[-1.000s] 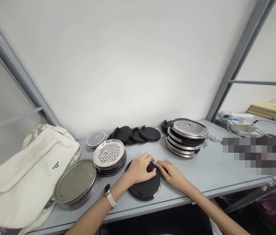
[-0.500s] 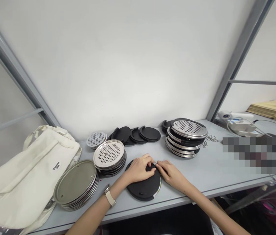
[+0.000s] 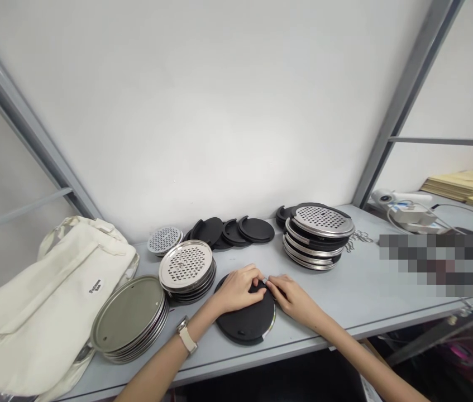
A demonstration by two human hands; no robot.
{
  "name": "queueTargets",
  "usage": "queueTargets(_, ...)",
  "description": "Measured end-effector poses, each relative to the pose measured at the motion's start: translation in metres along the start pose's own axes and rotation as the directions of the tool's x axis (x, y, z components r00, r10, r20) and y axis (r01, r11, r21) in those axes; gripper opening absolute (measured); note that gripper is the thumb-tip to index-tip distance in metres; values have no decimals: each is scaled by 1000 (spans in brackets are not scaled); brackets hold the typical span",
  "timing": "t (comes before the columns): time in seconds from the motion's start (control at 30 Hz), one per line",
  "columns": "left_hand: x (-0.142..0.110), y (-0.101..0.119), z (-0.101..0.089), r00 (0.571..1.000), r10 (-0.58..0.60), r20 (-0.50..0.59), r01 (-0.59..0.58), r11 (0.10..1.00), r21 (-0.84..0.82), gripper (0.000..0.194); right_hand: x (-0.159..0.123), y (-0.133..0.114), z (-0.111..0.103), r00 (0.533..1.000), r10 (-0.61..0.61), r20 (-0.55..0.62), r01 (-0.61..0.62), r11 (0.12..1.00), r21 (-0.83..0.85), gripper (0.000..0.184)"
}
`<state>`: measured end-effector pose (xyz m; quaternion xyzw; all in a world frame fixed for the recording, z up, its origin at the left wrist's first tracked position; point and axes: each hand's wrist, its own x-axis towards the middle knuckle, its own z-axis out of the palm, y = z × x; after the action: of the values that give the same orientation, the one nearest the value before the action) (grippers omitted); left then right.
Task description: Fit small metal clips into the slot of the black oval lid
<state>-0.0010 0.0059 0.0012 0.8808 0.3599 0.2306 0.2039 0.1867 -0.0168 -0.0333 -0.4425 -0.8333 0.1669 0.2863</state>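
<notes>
The left hand (image 3: 238,288) was clenched over the top edge of a black round disc (image 3: 246,321), and the right hand (image 3: 292,296) pinched a small metal piece (image 3: 264,281) there, though it was too small to identify. The disc lay flat on the grey tabletop (image 3: 337,301), between stacks of perforated steel discs (image 3: 186,267) (image 3: 323,221). A cream canvas bag (image 3: 52,296) lay at the left, and yellow folders (image 3: 466,184) lay far right. Behind stood a white wall (image 3: 198,111) and grey metal uprights (image 3: 404,95).
</notes>
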Motion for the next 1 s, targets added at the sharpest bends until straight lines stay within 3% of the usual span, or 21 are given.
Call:
queueTargets(0.47, 0, -3, -1, 1000, -1, 0, 1, 1000, -31, 8, 0, 5, 0, 1000, 20, 14, -21, 998, 62, 34)
queueTargets(0.67, 0, -3, -5, 999, 10, -33, -11, 999, -45, 18, 0, 3, -1, 998, 68, 10, -68, 993, 99, 35)
queueTargets(1.0, -5, 5, 0, 987, -111, -119, 141, 948, 286, 7, 1, 1, -2, 996, 92, 3, -91, 989, 113, 35)
